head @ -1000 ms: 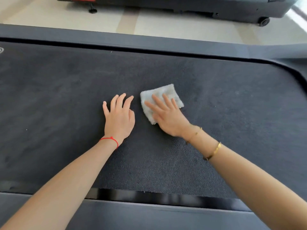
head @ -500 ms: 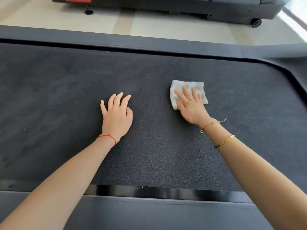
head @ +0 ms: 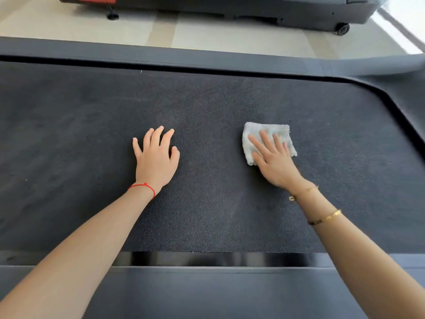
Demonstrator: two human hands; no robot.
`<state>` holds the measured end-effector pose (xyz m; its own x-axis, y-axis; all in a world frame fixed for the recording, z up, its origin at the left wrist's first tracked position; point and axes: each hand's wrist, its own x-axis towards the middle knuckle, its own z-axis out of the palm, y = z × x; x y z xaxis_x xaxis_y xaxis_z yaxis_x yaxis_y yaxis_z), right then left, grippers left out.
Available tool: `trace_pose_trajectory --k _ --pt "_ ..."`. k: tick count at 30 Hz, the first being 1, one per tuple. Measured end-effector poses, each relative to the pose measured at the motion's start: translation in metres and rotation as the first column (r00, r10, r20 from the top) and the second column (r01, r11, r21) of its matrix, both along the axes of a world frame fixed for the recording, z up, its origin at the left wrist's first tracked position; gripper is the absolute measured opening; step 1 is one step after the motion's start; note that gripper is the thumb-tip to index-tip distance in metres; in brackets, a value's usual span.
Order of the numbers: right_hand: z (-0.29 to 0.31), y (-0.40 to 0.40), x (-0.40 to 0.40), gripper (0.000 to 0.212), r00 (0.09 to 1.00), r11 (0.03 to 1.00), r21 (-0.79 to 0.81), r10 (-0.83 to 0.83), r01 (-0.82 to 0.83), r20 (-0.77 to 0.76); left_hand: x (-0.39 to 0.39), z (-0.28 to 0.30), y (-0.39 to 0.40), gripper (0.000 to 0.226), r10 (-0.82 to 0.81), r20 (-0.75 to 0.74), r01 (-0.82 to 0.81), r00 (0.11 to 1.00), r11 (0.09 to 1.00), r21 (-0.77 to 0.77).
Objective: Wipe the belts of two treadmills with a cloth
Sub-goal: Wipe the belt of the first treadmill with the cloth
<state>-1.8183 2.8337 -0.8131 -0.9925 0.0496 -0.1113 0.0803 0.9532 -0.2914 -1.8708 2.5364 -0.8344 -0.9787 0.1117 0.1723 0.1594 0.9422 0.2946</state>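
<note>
right hand [head: 274, 163] flat, fingers straight, pressing cloth [head: 268, 139] on belt [head: 207, 215] right of centre, left hand [head: 156, 157] open, braced on belt; cloth looks soft, light, may bunch, so keep palm pressure central

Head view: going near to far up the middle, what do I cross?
Near side rail → belt → far side rail → floor → second treadmill.
</note>
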Motion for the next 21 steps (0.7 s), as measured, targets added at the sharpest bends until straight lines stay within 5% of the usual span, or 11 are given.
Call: trace_pose_trajectory --k 10,13,18,21 --pt "-0.002 -0.066 0.142 0.050 0.882 0.882 -0.024 0.471 -0.471 -0.017 0.002 0.001 0.000 0.049 -0.005 -0.005 0.005 1.000 1.000 0.004" --pt "0.001 -0.049 0.132 0.050 0.906 0.906 -0.009 0.423 -0.424 -0.015 0.002 0.001 -0.001 0.049 -0.017 -0.005 0.017 1.000 1.000 0.005" --pt "0.009 -0.019 0.094 0.050 0.999 1.000 -0.019 0.019 -0.018 0.032 0.005 0.002 0.000 0.050 -0.019 0.012 0.019 1.000 1.000 0.013" --pt "0.007 -0.038 0.119 0.050 0.992 0.993 -0.039 0.117 -0.116 0.044 0.008 0.004 0.001 0.049 -0.028 0.015 0.028 0.999 1.000 0.008"
